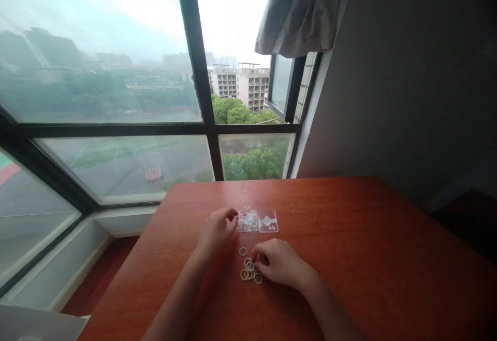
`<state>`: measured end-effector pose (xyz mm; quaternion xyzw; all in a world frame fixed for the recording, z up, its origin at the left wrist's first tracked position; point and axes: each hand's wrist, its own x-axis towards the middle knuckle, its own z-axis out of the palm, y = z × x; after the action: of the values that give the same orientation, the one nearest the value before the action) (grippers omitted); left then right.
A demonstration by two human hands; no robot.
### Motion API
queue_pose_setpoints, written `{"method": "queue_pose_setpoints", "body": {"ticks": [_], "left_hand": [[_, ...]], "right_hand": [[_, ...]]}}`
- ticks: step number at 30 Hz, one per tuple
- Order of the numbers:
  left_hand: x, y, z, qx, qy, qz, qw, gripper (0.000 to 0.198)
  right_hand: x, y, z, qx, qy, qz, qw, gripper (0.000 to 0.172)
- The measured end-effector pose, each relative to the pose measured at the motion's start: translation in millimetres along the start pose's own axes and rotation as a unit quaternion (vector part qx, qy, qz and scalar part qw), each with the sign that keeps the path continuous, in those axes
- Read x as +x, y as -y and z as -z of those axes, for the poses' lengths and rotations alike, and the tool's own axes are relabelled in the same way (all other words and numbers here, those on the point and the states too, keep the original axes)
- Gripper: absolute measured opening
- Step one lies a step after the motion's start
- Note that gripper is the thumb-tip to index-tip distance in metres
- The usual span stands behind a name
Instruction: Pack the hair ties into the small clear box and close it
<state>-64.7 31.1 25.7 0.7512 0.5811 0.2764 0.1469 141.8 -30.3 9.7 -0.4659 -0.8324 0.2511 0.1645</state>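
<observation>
A small clear plastic box [247, 222] with its lid [268, 221] folded open to the right lies on the table, with several rings inside. My left hand [218, 231] is closed at the box's left edge, thumb and fingertips on it. Nearer to me lies a loose pile of pale yellow and grey-green rings [247, 273]. A single ring [243, 251] sits apart, between pile and box. My right hand [280, 262] reaches in from the right, its fingers pinched together on a ring at the pile's right side; the fingertips partly hide it.
All of this rests on a reddish-brown wooden table [349, 237]. Beyond its far edge stand dark-framed windows [209, 129], with a pale curtain [301, 12] hanging at upper right. A grey wall [388, 87] rises on the right. A small clear piece [247, 208] lies behind the box.
</observation>
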Motion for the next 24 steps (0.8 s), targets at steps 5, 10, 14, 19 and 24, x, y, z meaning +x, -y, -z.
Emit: {"method": "queue_pose_setpoints", "body": {"ticks": [5, 10, 14, 19, 24], "left_hand": [[-1.1, -2.2, 0.1, -0.010, 0.010, -0.006, 1.000, 0.017], [-1.9, -3.1, 1.2, -0.012, 0.011, -0.010, 1.000, 0.017], [-2.9, -7.7, -2.1, -0.033, 0.014, -0.019, 0.999, 0.017], [-6.0, -20.7, -11.9, -0.097, 0.064, -0.062, 0.991, 0.016], [-9.5, -32.0, -15.2, -0.142, 0.129, -0.084, 0.978, 0.017]], "right_hand": [[0.2, 0.6, 0.2, -0.020, 0.012, -0.013, 1.000, 0.017], [1.5, 0.7, 0.3, -0.036, 0.006, -0.012, 0.999, 0.014], [2.6, -1.6, 4.0, -0.020, -0.040, -0.031, 0.999, 0.009], [5.5, -6.5, 8.5, -0.022, -0.131, -0.069, 0.989, 0.009], [6.5, -9.3, 7.8, -0.028, -0.173, -0.076, 0.982, 0.014]]}}
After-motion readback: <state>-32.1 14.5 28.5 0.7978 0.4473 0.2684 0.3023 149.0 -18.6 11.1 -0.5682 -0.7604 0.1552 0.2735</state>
